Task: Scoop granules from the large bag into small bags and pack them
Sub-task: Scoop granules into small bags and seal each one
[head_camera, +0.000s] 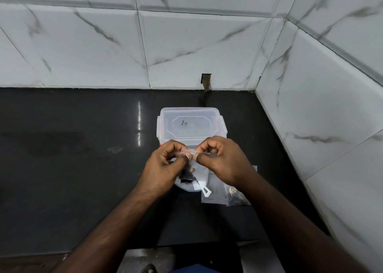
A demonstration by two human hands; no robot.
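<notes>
Centrally, hands (191, 156) pinch small bag (190, 153) top edge (counter (72, 169) left)

Illegible dark scribble (handwritten) on container lid (189, 125)

Hidden and cut-off parts at the counter

The left hand (165, 165) and right hand (219, 160) cover most of the small bag (191, 152), showing only its top strip. Dark contents (187, 174) below are too blurred to identify. At five o'clock, the forearm hides part of the flat bags (215, 196). The container (189, 125) has unreadable lid marks.
</notes>
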